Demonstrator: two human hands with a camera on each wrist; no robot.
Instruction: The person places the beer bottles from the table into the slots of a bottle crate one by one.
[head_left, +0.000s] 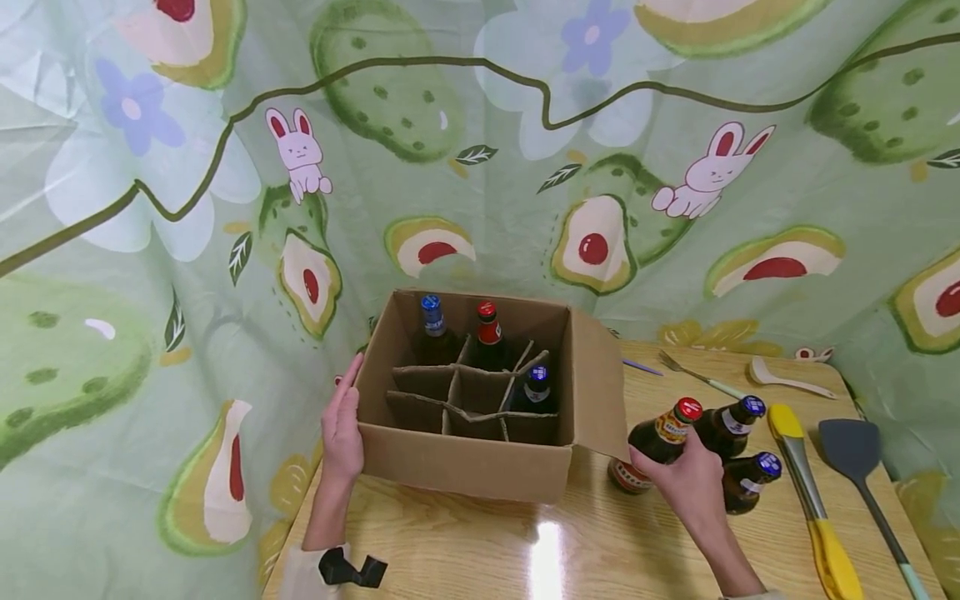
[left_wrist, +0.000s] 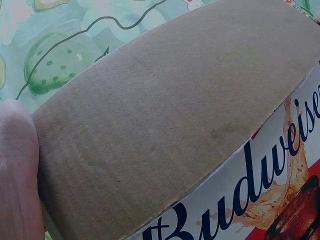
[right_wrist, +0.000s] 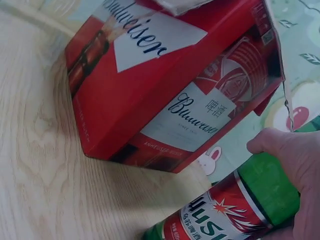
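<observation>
Head view: looks forward and down from above the near edge of the wooden table [head_left: 465, 542], wide enough to take in the whole cardboard box [head_left: 465, 462], both hands and the patterned backdrop cloth [head_left: 112, 208] behind.

Left wrist view: pressed almost against the box's left flap [left_wrist: 165, 125], facing along it toward the cloth; printed outer wall shows at lower right, a finger [left_wrist: 17, 175] at the left edge.

Right wrist view: low over the tabletop [right_wrist: 45, 165], facing the box's red printed outer wall [right_wrist: 150, 85] from its right side, very near; the held bottle [right_wrist: 225, 212] fills the lower right corner.

Shared: all three see the box and the cloth; head and right wrist share the tabletop and that bottle [head_left: 660, 437].
</observation>
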